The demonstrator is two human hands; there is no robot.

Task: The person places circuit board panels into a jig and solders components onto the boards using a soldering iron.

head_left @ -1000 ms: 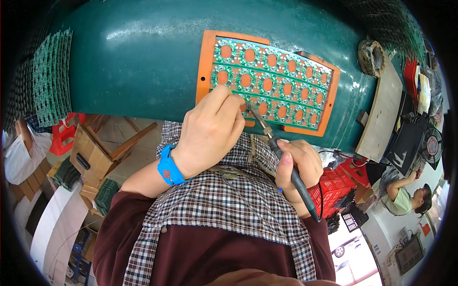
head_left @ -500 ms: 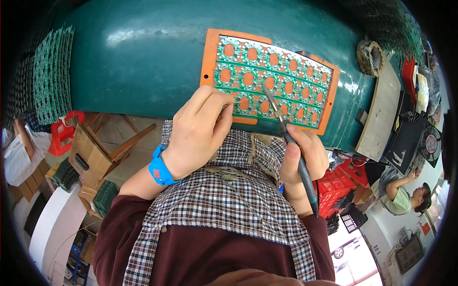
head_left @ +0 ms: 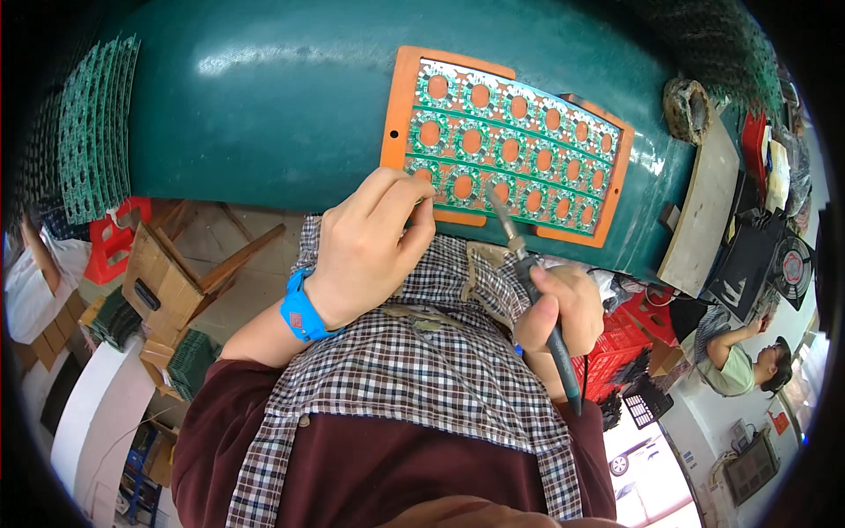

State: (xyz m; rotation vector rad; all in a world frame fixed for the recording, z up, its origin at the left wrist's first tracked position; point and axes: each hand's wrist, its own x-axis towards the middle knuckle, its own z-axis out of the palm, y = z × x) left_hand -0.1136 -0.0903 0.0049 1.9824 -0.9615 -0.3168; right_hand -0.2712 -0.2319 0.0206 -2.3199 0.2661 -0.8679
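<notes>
An orange frame [head_left: 398, 97] lies on a dark green table [head_left: 264, 106] and carries a green panel of round circuit boards [head_left: 510, 150]. My left hand [head_left: 370, 242], with a blue wristband [head_left: 302, 312], rests at the frame's near edge, its fingers pinched together at the panel's lower left corner; what they pinch is too small to see. My right hand [head_left: 554, 312] grips a soldering iron [head_left: 528, 273] like a pen. The iron's tip points at the panel's near row.
Stacks of green circuit panels [head_left: 92, 132] stand at the table's left end. A solder coil [head_left: 688, 106] and a pale board [head_left: 704, 211] sit at the right end. Cardboard boxes [head_left: 158, 273], a red stool [head_left: 110, 242] and a red crate [head_left: 616, 348] are below. Another person [head_left: 735, 361] sits at the right.
The view has shifted, so the frame sits a little lower. My right hand has brought the iron's tip onto the panel's near row. My left hand stays at the frame's edge.
</notes>
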